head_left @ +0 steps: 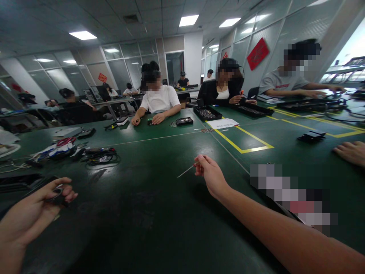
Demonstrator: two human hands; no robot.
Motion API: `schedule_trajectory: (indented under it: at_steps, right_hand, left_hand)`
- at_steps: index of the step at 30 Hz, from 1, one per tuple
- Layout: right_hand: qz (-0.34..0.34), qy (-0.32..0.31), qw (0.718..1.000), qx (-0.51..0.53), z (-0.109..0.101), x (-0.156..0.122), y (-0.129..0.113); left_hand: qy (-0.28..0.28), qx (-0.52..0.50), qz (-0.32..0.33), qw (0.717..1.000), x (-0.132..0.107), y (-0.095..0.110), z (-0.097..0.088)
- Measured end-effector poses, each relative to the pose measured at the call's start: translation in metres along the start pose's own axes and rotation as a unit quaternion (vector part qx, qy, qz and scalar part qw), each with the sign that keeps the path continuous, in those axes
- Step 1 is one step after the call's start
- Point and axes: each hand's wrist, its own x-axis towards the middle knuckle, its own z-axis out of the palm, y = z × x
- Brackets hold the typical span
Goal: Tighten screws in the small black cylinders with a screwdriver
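My right hand (209, 173) is raised over the green table (171, 213), its fingers pinched on a thin metal rod (186, 172). The rod's bare tip slants down to the left; its other end is hidden in my fingers, so its kind is not clear. At the left edge, my left hand (34, 213) curls its fingers around a small dark object (58, 197). Part of that object looks rounded, but the fingers hide most of it. Close behind this hand lies a black tray-like case (19, 182).
A pile of cables and gloves (61, 148) and a coil of black cable (104, 156) lie at the left. Yellow tape (258, 148) marks the table. Farther back are black trays (208, 113) and several seated people. Another person's hand (352, 152) rests at the right edge.
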Motion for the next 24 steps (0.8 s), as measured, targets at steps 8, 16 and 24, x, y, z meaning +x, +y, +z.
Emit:
schedule_trajectory:
  at_steps: [8, 16, 24]
  right_hand:
    - [-0.008, -0.018, 0.999, -0.049, -0.001, -0.004, -0.005]
    - [-0.004, -0.009, 1.0, -0.019, -0.002, -0.004, -0.005]
    - [-0.047, 0.024, 0.998, -0.033, -0.006, 0.0, -0.004]
  left_hand:
    - [-0.27, 0.097, 0.086, 0.954, -0.008, -0.008, 0.121]
    - [-0.33, 0.008, 0.186, 0.925, -0.01, -0.018, 0.235]
    - [-0.343, 0.095, 0.327, 0.875, -0.009, -0.047, 0.276]
